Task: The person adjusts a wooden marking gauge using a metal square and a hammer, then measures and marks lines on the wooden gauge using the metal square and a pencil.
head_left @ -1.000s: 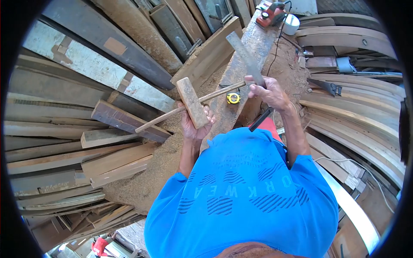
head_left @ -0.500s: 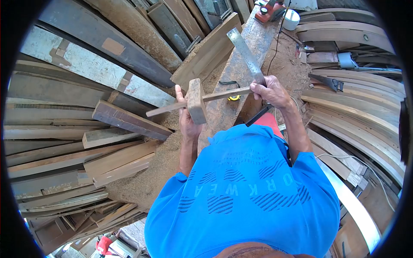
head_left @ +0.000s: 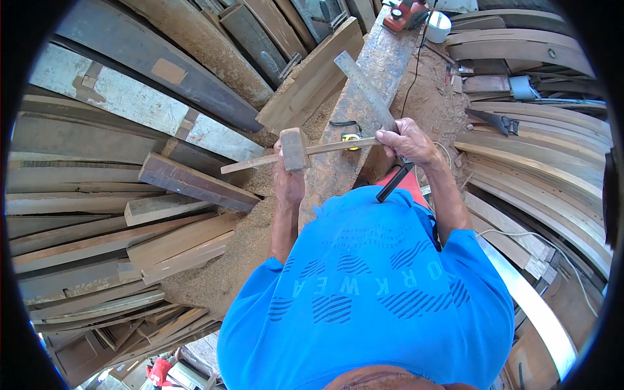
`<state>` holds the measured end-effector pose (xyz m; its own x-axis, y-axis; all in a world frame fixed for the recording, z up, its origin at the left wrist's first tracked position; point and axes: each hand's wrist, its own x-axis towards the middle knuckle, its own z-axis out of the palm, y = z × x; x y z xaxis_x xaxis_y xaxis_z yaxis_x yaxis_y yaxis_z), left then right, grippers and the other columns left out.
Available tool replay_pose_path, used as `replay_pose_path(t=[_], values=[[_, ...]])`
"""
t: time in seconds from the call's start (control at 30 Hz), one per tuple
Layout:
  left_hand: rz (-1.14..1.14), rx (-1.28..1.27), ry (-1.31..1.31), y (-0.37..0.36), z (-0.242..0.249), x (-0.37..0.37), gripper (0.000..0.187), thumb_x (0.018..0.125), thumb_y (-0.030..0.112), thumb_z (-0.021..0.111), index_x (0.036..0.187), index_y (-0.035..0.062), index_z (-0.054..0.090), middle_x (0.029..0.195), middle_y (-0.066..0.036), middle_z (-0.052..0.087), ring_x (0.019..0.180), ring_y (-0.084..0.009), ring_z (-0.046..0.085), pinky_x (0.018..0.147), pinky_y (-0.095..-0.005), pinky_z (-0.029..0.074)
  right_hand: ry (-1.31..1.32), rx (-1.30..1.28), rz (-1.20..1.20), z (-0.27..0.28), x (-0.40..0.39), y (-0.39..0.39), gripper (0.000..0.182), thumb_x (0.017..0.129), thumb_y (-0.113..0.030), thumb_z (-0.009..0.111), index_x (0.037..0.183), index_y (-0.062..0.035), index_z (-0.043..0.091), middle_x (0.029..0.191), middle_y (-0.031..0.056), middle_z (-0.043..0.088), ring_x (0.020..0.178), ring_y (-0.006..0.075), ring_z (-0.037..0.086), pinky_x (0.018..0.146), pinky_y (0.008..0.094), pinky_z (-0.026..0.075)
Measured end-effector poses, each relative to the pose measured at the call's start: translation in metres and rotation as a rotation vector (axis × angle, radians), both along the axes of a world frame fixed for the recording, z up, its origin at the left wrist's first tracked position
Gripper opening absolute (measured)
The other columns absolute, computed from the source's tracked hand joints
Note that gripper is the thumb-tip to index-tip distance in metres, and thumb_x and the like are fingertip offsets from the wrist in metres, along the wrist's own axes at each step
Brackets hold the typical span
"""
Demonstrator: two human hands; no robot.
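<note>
A wooden marking gauge, a block [head_left: 296,149] on a long thin stem [head_left: 338,146], is held between both hands. My left hand [head_left: 288,182] is closed round the block from behind and below, its fingers partly hidden by it. With my right hand [head_left: 406,142] I pinch the stem's right end together with a try square, whose metal blade [head_left: 367,91] points up and left and whose dark handle [head_left: 395,182] hangs down towards the blue shirt. Behind the stem, a yellow and black tape measure [head_left: 351,141] lies on the long wooden bench [head_left: 325,172].
A red power tool [head_left: 404,14] and a white round container [head_left: 438,28] are at the bench's far end, with a black cord [head_left: 411,84]. Planks and beams [head_left: 195,184] are stacked on the left. More curved boards and a handsaw [head_left: 497,121] lie on the right.
The gauge block has tilted and risen slightly, and my left fingers have folded behind it. The square has turned, its blade tip shifting left and its handle swinging into fuller view.
</note>
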<state>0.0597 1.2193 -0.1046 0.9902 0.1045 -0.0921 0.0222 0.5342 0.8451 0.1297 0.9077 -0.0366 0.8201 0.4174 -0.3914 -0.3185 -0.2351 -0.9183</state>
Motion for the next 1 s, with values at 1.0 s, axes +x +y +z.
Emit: replay_pose_path(t=[1.0], values=[[0.072, 0.249, 0.613, 0.022, -0.186, -0.073, 0.047, 0.109, 0.046, 0.044, 0.118, 0.005, 0.064, 0.103, -0.003, 0.064, 0.096, -0.0141, 0.055, 0.088, -0.0313, 0.045, 0.12, -0.768, 0.172, -0.103, -0.017, 0.013, 0.044, 0.098, -0.042, 0.061, 0.086, 0.0003, 0.063, 0.07, 0.0144, 0.062, 0.07, 0.0268, 0.063, 0.068, 0.044, 0.048]])
